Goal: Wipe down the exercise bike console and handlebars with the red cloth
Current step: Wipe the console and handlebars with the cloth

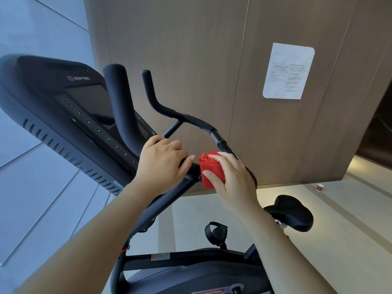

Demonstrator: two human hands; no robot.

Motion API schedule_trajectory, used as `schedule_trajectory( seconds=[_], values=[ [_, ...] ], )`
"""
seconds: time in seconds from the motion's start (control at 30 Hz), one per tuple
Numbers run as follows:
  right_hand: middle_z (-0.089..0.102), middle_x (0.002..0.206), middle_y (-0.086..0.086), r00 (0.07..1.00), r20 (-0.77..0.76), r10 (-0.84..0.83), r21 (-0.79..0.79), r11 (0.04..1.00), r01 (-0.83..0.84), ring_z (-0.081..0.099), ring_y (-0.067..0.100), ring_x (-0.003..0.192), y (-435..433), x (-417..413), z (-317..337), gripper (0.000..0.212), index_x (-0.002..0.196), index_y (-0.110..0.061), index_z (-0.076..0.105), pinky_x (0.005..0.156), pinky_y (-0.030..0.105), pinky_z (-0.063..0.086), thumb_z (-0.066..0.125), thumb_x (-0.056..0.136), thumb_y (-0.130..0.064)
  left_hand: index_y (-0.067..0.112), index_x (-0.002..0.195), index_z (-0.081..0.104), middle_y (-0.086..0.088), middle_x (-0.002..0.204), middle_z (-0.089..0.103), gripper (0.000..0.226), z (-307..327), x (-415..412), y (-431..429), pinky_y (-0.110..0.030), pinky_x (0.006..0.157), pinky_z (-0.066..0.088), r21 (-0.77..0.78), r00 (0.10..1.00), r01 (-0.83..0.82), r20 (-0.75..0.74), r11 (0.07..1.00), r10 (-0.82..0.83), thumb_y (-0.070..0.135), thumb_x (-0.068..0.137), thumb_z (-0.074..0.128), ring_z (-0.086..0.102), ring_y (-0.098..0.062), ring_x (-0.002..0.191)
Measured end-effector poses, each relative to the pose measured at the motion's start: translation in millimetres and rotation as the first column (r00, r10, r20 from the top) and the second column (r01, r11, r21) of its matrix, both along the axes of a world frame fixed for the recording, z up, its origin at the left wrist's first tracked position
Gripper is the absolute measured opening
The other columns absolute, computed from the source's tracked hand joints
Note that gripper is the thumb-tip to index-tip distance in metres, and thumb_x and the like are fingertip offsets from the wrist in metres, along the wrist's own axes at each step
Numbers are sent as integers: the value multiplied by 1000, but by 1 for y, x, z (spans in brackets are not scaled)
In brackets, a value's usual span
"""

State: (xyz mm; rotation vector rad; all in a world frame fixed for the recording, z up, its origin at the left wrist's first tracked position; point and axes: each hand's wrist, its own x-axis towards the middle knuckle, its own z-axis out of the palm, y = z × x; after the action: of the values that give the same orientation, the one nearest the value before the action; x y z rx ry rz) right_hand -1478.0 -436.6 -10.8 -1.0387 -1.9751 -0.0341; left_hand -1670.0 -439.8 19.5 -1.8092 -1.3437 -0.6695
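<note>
The red cloth is seen bunched into a thick, folded wad, bright and matte, with a crumpled ruffle at its far edge. It is pressed against the black handlebars near their centre joint, just right of the console. The cloth is gripped by the right hand, fingers curled over it. The bar is clasped beside it by the left hand, closed around the tube.
</note>
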Motion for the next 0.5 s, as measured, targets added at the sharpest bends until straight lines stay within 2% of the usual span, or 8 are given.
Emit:
schedule_trajectory(
  seconds=[0.17,0.3,0.4,0.5],
  values=[
    [48,130,-5,994,107,23,-16,1000,-21,45,16,116,-7,20,-6,60,131,-21,46,90,27,36,36,86,-59,25,73,69,8,71,58,52,2,-1,-3,-32,81,32,-20,1000,10,-2,1000,-10,43,97,26,51,-18,64],
    [49,129,-1,996,85,-16,-43,999,19,45,18,118,-9,23,-9,61,132,-18,47,95,32,40,38,85,-57,27,77,70,8,75,59,53,2,0,-5,-31,83,31,-33,1000,-7,-19,999,6,44,96,23,53,-18,68],
    [54,124,5,998,41,-56,-2,998,56,48,24,115,-11,9,-11,55,126,-12,54,97,38,39,43,88,-50,27,76,71,8,73,59,52,3,1,-4,-31,81,29,-18,1000,-9,-11,1000,9,43,96,25,53,-18,67],
    [53,126,3,996,85,-8,-11,1000,9,48,23,116,-10,20,-13,53,128,-14,52,96,36,40,45,89,-48,26,75,70,8,73,59,51,3,1,-5,-31,80,30,-20,1000,-7,-10,1000,7,42,96,26,52,-18,66]
  ],
)
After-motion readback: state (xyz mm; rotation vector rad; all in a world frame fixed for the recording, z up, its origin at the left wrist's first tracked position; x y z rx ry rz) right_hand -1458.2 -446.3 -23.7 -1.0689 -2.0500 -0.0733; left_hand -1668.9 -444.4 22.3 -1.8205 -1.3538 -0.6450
